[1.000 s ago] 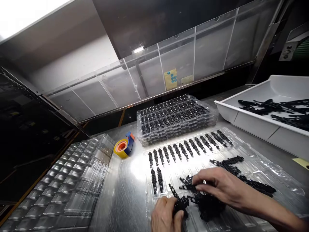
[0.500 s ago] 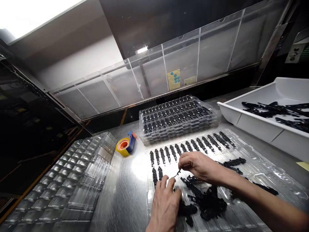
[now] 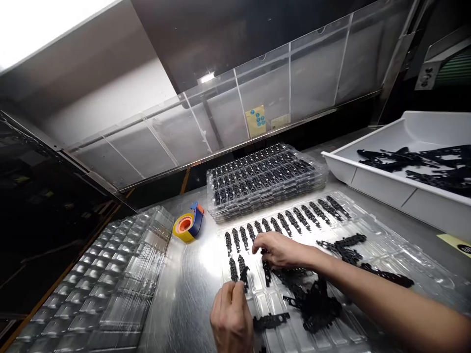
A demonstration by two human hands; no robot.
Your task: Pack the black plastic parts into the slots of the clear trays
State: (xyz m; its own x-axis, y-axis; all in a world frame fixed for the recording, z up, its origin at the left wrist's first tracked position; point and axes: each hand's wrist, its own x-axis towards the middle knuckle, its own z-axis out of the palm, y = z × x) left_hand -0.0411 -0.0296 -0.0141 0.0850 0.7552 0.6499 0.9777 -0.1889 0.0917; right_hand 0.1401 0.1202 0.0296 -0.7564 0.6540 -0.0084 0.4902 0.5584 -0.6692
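- Small black plastic part: low centre of frame, upright over the second row of the clear plastic blister tray, beside two parts already seated.
- Left hand: bottom centre, grip closed, fingertips pinched together on the part's near end.
- Right hand: just right of and above the left, palm down over the tray's first row. A second black part pokes out beneath it. Cannot tell whether the grip is clamped on it or only resting.
- Tray's far row is filled with black parts side by side; most nearer pockets are bare.
- Loose heap of black strips: lying on the tray, lower right of the hands.
- Stack of filled clear trays: behind, centre frame.
- Yellow tape roll in a blue-and-orange dispenser: left of centre on the brushed metal worktop.
- Stack of empty clear trays: lower left.
- White plastic bin: right edge, more black strips inside.
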